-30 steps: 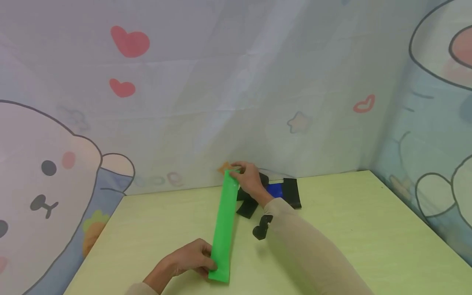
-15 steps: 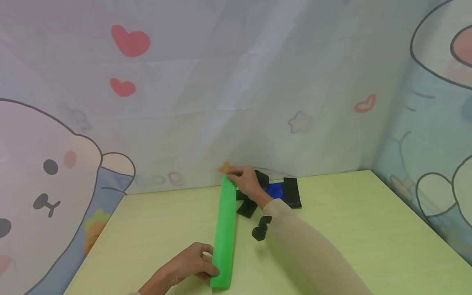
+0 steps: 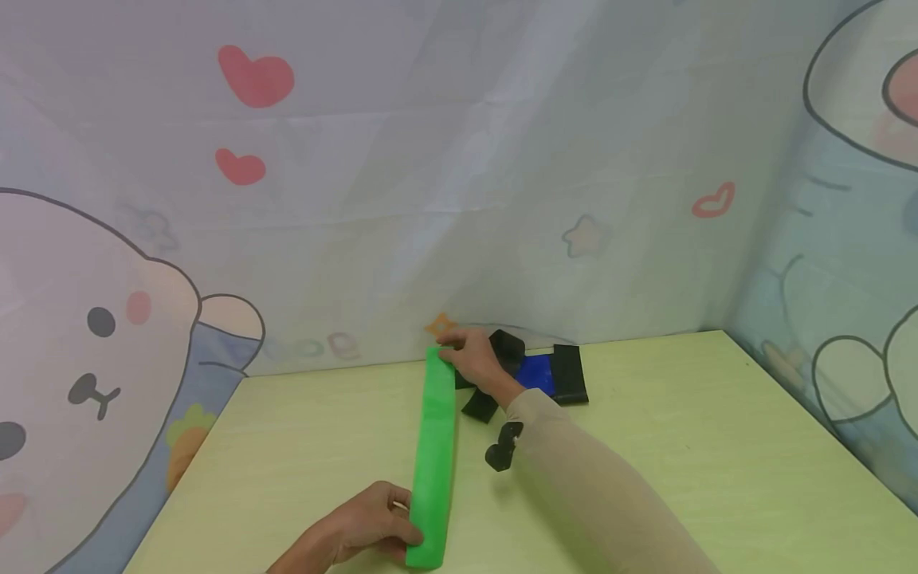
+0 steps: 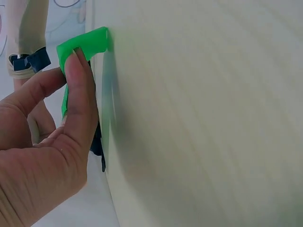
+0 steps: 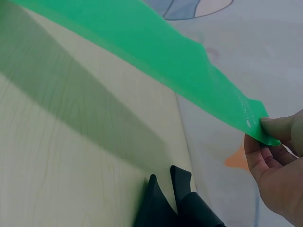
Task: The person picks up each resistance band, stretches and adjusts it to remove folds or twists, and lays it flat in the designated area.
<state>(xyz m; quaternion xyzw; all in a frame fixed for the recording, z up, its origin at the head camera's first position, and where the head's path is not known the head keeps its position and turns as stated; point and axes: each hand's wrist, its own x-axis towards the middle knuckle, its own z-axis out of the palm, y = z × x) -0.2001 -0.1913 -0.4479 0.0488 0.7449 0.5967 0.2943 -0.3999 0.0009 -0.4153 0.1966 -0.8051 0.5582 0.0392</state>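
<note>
Left hand (image 3: 369, 522): pinching the near end of the green strip (image 3: 433, 462), thumb lying on its face and fingers curling behind. Right hand (image 3: 473, 357): pinching the strip's far end between thumb and fingers.

Green strip: extending lengthwise between both hands, hanging above the tabletop and casting a shadow there. Thin, smooth and glossy, seemingly plastic; its edge is waving near the far end, and its near end is bending over at a corner.

Step in hand, by judgement: the strip is being spanned and straightened. The next move is probably calling for even tension and level ends, since so limp a sheet could be buckling.

Beige sleeve (image 3: 595, 470): reaching in from the strip's right, a small black device (image 3: 504, 446) sitting at its cuff.

Black pieces (image 3: 508, 351): lying right of the strip's far end, flat and curled, matte. Blue panel (image 3: 536, 375): showing among them, slightly shiny.

Table (image 3: 645, 478): spreading beneath the strip, pale yellow, faintly grained.

Printed curtain (image 3: 402, 159): hanging behind the strip, softly creased, bearing hearts (image 3: 258, 77).
</note>
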